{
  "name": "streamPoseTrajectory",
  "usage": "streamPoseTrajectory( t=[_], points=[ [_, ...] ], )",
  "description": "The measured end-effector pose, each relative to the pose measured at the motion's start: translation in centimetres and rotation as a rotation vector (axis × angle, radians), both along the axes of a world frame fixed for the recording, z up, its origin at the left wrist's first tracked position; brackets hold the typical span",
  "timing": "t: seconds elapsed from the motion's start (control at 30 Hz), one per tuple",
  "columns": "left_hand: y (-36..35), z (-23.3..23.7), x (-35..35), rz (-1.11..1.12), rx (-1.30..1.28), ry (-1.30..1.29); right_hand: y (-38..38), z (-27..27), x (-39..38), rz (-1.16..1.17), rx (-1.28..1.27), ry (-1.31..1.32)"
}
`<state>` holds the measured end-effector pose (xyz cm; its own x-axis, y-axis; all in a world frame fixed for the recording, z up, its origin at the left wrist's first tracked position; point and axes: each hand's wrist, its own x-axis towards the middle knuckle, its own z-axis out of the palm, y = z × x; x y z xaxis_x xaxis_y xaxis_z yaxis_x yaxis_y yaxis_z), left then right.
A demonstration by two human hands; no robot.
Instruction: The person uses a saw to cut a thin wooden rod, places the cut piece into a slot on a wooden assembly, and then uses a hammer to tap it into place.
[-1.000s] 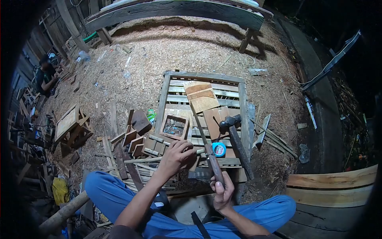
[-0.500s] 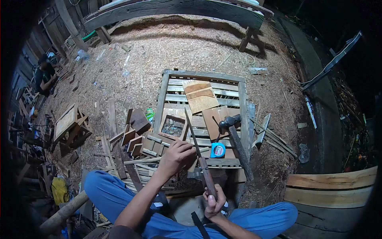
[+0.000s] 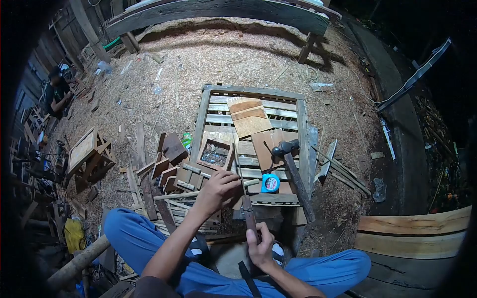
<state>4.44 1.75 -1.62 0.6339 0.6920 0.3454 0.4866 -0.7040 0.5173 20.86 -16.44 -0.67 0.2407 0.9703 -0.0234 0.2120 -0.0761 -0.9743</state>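
The person sits on the sawdust-strewn floor (image 3: 233, 54) in blue trousers, both hands out in front. The right hand (image 3: 259, 246) is clamped around the lower end of a long narrow-bladed tool with a dark wooden handle (image 3: 247, 212). The tool is held nearly upright in the view, and its thin blade runs up past the left hand toward the small open wooden box (image 3: 215, 154).

The left hand (image 3: 218, 189) lies just beside the blade, fingers bent down over pale wood pieces at the near edge of the grey slatted wooden frame (image 3: 201, 119). Whether it grips one of them or only presses on it cannot be told.

On the frame's slats lie several flat brown boards (image 3: 248, 116). To their right lies a hammer with a dark metal head and long dark handle (image 3: 297, 184), its head toward the boards. A round blue tape measure (image 3: 270, 183) sits between the blade and the hammer's handle, close to both.

Left of the frame is a heap of short brown wood offcuts (image 3: 166, 171). Farther left stands a small pale wooden stool (image 3: 84, 151). Another person (image 3: 57, 92) crouches well apart at the far left edge.
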Motion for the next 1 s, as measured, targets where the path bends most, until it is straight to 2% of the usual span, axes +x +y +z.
streamPoseTrajectory(
  t=[0.13, 0.2, 0.27, 0.6, 0.63, 0.83, 1.0],
  points=[
    [-0.1, 0.2, 0.0, -0.011, -0.091, -0.084, 0.0, 0.1, -0.3, -0.060, -0.039, -0.033],
    [-0.1, 0.1, 0.1, -0.009, -0.071, -0.084, -0.4, -0.5, -0.5, -0.089, -0.095, 0.070],
    [0.2, -0.3, 0.0, -0.020, -0.058, -0.088, -1.0, -0.3, -1.4, -0.116, -0.036, -0.009],
    [0.1, -0.6, -0.2, -0.023, 0.010, -0.054, -1.5, 2.6, -0.9, -0.117, -0.047, -0.099],
    [0.0, -0.5, -0.2, -0.020, 0.007, -0.054, -1.1, 2.7, -0.7, -0.111, 0.017, -0.182],
    [0.4, -0.2, -0.1, -0.032, 0.047, -0.032, -1.3, 4.2, -0.4, -0.098, -0.013, -0.143],
    [0.0, 0.0, 0.1, -0.027, 0.075, -0.020, -0.4, 3.2, -0.3, -0.114, -0.054, -0.119]
  ],
)
